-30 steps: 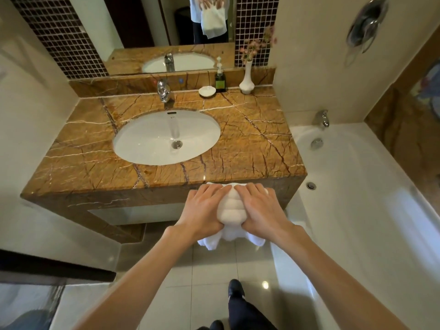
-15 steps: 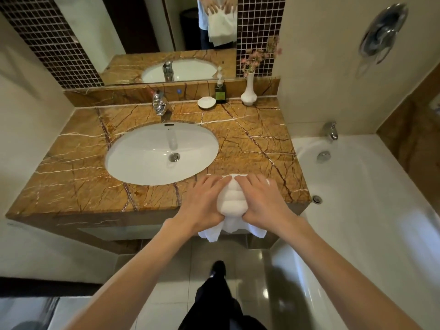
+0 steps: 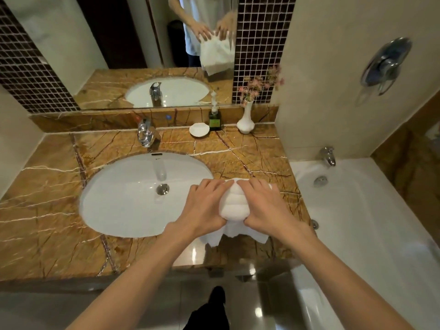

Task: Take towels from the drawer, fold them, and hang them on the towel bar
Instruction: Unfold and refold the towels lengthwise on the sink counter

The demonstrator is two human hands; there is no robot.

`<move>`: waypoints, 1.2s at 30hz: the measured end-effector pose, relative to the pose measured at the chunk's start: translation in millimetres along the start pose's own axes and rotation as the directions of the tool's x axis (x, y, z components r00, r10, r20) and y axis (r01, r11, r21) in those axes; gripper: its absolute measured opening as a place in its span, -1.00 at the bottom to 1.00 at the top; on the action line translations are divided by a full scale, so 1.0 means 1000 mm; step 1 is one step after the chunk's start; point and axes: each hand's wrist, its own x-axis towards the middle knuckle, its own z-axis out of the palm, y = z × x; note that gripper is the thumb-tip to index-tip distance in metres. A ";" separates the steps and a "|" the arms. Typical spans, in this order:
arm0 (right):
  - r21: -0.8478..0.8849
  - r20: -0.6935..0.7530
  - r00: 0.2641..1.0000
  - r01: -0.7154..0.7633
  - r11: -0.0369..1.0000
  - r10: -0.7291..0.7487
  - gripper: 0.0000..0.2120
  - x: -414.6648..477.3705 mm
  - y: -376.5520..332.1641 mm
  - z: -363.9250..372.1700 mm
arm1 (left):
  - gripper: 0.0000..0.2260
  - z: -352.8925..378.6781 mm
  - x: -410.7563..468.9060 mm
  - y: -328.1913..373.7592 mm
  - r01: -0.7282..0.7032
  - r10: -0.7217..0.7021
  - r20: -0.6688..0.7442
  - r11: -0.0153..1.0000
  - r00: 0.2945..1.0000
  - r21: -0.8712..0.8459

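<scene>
A white towel (image 3: 234,204) is bunched between both my hands, above the right part of the brown marble counter (image 3: 47,222). My left hand (image 3: 204,207) grips its left side and my right hand (image 3: 266,208) grips its right side. The towel's loose lower edge hangs below my palms. The mirror (image 3: 142,44) reflects the hands and the hanging towel. No drawer and no towel bar show in this view.
A white oval sink (image 3: 133,196) with a chrome tap (image 3: 145,134) lies left of my hands. A soap dish (image 3: 199,129), a green pump bottle (image 3: 215,117) and a white vase (image 3: 246,120) stand at the counter's back. The white bathtub (image 3: 369,222) is at the right.
I have stepped closer to the counter. Both hands, still holding the towel, have moved forward from in front of the counter's edge to above its surface.
</scene>
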 end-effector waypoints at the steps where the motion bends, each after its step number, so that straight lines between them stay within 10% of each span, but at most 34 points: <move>1: -0.004 -0.004 1.000 -0.010 1.000 0.010 -0.28 0.008 0.002 0.000 | -0.24 0.000 0.008 -0.005 -0.008 0.008 -0.003 1.000 1.000 -0.005; 36: -0.161 -0.159 0.987 -0.057 0.985 0.031 -0.30 0.171 0.136 0.021 | -0.25 0.056 0.223 -0.038 -0.062 0.088 -0.107 0.972 0.990 0.226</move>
